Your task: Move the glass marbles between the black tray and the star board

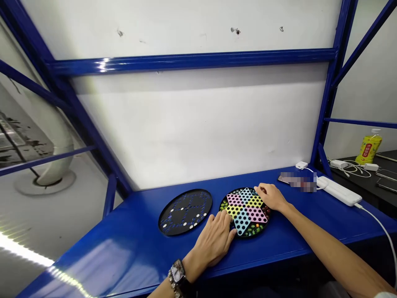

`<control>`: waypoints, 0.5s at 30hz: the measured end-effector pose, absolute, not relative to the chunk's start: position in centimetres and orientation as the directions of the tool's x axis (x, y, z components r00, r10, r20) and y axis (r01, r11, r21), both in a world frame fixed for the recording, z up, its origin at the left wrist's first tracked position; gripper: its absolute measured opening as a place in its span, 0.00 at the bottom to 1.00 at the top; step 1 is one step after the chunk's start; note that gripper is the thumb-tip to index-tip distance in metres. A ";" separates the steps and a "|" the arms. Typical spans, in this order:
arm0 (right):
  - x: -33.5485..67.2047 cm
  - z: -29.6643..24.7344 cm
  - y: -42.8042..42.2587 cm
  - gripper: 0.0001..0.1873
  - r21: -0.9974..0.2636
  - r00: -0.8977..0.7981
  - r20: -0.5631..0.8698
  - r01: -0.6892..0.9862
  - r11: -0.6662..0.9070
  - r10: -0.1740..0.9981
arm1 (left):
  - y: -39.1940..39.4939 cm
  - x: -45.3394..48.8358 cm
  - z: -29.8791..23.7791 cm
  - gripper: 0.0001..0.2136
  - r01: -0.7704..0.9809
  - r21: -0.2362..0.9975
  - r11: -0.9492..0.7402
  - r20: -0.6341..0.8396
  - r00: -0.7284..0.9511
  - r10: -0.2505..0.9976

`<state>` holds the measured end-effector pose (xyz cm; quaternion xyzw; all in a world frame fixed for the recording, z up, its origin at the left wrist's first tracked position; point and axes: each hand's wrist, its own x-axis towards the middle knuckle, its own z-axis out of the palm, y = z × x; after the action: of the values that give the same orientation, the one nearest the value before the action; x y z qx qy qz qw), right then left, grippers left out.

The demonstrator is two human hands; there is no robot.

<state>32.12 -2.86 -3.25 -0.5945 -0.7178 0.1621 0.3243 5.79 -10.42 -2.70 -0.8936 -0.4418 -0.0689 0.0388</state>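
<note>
Blue table (130, 248) carries the star board (246, 211) mid-right, with a black disc (185, 212) just beside it (on its left). Left hand (215, 242) lies loose, fingers flat on the board's near-left rim. Right hand (271, 196) curls at the far-right rim; can't tell if it is gripping.

Workshop bay: blue steel frame (192, 61), blue bench (130, 248), bare white wall (198, 132).
</note>
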 end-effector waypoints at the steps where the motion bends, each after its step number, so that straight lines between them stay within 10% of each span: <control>1: 32.1 -3.2 -2.8 0.24 -0.616 -0.084 0.272 0.750 0.240 0.959 | -10.3 5.8 -2.7 0.10 0.785 -0.018 -0.619 0.154 0.614 0.774; 15: 32.1 -3.6 -2.8 0.21 -0.621 -0.088 0.252 0.750 0.230 0.964 | -10.2 6.0 -2.3 0.09 0.757 -0.051 -0.652 0.159 0.650 0.743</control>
<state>32.05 -2.78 -3.55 -0.5968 -0.7178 0.1694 0.3161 6.01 -10.18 -2.33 -0.9067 -0.4135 -0.0618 0.0562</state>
